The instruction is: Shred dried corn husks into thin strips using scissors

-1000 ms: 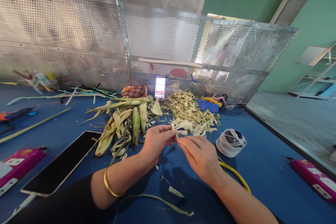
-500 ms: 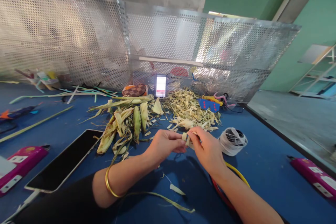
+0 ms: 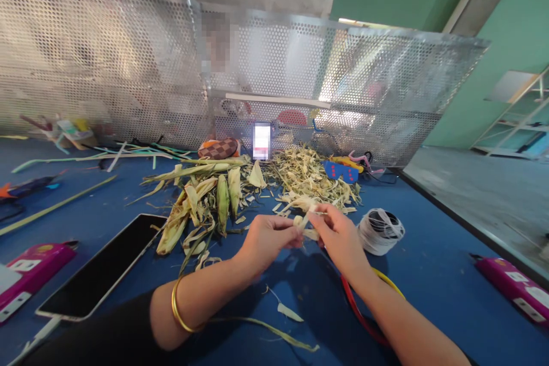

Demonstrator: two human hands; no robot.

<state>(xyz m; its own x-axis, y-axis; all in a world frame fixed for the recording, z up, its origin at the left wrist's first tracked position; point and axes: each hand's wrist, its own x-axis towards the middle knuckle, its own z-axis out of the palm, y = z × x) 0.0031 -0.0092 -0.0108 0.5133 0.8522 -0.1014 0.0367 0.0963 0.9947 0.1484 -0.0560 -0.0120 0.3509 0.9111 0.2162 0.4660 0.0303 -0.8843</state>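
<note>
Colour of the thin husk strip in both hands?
Thin husk strip: pale cream, best seen in the head view.

No readable text, brand or number anywhere. Right magenta power strip: white patches on top, could be lettering or socket faces, can't tell which. Left magenta power strip: white patches too, plus a small gold round mark, too blurred to read. Lit screen at the back: pixelated, content illegible. Blue piece by the shreds: red dot-like marks in columns, meaning unclear.
</note>
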